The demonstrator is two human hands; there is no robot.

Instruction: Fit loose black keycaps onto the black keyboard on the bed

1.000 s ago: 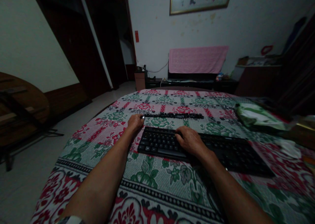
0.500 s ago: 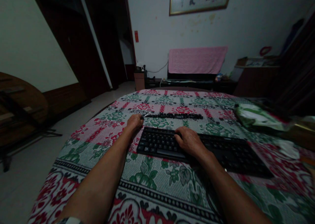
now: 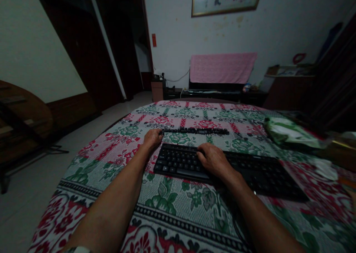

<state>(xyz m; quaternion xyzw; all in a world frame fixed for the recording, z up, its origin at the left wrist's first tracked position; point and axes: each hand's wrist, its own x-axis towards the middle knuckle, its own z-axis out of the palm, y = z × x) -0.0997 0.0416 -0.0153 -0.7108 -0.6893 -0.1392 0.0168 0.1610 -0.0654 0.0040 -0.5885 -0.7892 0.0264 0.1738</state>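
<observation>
A black computer keyboard [image 3: 180, 162] lies flat and slightly slanted on the tablecloth in front of me. My right hand [image 3: 213, 158] rests over its middle, fingers bent at the back edge and thumb on the keys; the palm hides part of the keys. Beyond the keyboard runs a row of small black pieces [image 3: 203, 131] that look like loose keycaps. At the left end of that row is my left hand [image 3: 152, 138], its fingers closed in a pinch. A small dark piece, seemingly a keycap, shows at the fingertips, partly hidden.
A flowered cloth [image 3: 167, 201] covers the round table. At the right lie a green and white packet [image 3: 289, 132] and a crumpled white tissue [image 3: 326, 168]. A dark cable [image 3: 239, 223] passes beneath my right forearm. A pink towel [image 3: 222, 68] hangs by the far wall.
A thin bright glint beside my left fingertips is gone. Both hands and the keyboard are nearly where they were; the view has shifted very slightly.
</observation>
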